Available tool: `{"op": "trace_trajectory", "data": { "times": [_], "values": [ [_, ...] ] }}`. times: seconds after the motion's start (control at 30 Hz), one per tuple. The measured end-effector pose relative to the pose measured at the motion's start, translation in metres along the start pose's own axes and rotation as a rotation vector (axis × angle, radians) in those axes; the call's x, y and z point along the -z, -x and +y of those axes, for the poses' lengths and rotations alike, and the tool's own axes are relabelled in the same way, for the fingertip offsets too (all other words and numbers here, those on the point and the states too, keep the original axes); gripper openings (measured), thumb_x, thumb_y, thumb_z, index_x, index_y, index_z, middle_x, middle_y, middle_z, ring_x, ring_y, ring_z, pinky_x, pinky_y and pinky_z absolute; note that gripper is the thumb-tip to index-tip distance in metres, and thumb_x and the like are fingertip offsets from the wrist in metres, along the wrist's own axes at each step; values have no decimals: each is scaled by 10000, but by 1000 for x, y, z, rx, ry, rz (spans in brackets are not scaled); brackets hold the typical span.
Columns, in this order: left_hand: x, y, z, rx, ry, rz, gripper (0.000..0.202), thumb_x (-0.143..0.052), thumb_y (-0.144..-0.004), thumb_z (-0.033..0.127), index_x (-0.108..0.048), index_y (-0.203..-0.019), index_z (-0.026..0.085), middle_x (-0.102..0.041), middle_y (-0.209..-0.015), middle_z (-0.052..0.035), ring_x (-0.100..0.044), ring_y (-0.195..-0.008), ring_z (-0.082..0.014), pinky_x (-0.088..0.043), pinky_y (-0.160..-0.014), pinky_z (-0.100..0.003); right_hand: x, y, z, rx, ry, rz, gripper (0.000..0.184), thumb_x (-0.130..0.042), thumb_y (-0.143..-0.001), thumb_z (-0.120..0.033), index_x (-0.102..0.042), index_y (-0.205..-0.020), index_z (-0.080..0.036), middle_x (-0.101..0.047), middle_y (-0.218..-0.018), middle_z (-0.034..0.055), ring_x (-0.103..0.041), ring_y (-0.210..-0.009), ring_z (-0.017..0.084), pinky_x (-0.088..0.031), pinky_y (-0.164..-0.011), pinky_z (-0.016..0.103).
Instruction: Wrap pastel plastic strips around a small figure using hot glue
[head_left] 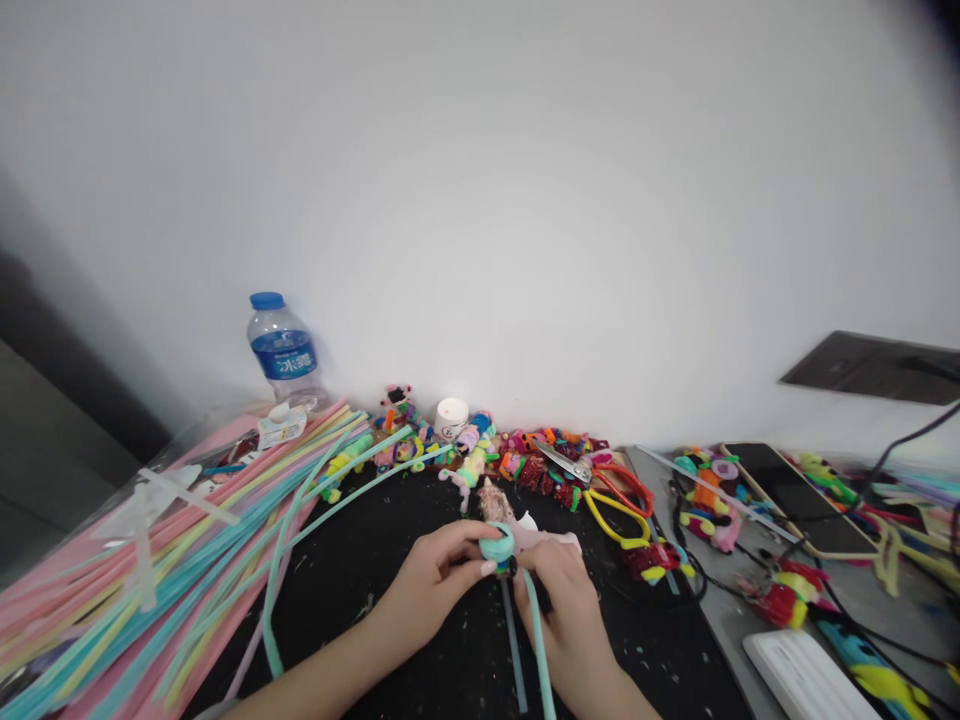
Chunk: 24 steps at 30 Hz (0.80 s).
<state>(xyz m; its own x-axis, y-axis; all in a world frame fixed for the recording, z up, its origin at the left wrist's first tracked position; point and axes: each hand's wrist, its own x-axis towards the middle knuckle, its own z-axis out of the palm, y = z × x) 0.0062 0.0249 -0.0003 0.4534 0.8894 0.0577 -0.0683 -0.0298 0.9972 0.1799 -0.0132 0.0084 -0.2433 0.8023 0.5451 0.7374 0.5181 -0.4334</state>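
Held a small, round, mint-green fuzzy coil (496, 543) with a dark, multicoloured underside between thumb and index finger of the left hand (442, 570), clamped at its left edge, just above the black work mat (345, 590) and near its middle. Had the right hand (562, 585) just beside it, fingers curled, next to a long, flexible, mint-green fuzzy stem (537, 640) hanging down past the thumb; with those fingertips partly hidden, could not tell a firm pinch from a loose touch there. Saw below, between both hands, a narrow, straight, translucent strip (514, 650).

Judged the step in hand as winding or shaping fuzzy stem at the coil. For the next move, judged necessary a steady left-hand pinch and a gentle right-hand guide on the stem, with its loose length clear of the strip.

Found to the left a broad bundle of pastel pink, yellow, blue and green fuzzy stems (225, 540), and behind it a clear plastic bottle with blue cap and label (285, 350). Noted beyond the hands a crowded row of small, bright fuzzy figures (471, 468), and beside it metal-bladed scissors with red and yellow handles (570, 465), well within reach
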Motion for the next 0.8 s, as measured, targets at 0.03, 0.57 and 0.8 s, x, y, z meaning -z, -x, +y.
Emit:
{"op": "trace_trajectory", "data": {
  "times": [0.03, 0.57, 0.8],
  "values": [
    [0, 0, 0, -12, -8, -1, 224, -612, -772, 205, -633, -995, 197, -672, -949, -53, -610, -853, -203, -476, -786, -305, 0, 1, 0, -6, -4, -5, 129, -426, -850, -134, -521, -800, -205, -571, -707, 23, -531, -666, 181, -404, -639, 308],
    [1, -2, 6, 103, 228, 72, 187, -641, -755, 238, -638, -940, 205, -666, -975, -40, -607, -917, -198, -497, -814, -311, 2, 3, -2, -83, -121, -38, 238, -460, -814, -98, -497, -1017, -217, -561, -832, 25, -521, -776, 192, -400, -722, 330],
    [4, -6, 6, 191, 596, 142, 241, -654, -769, 221, -575, -997, 213, -677, -901, -15, -638, -808, -130, -498, -830, -299, 4, 0, 9, -233, 207, -32, 450, -425, -692, -29, -477, -1099, -213, -528, -1103, 82, -465, -1027, 268, -324, -839, 436]
  ]
}}
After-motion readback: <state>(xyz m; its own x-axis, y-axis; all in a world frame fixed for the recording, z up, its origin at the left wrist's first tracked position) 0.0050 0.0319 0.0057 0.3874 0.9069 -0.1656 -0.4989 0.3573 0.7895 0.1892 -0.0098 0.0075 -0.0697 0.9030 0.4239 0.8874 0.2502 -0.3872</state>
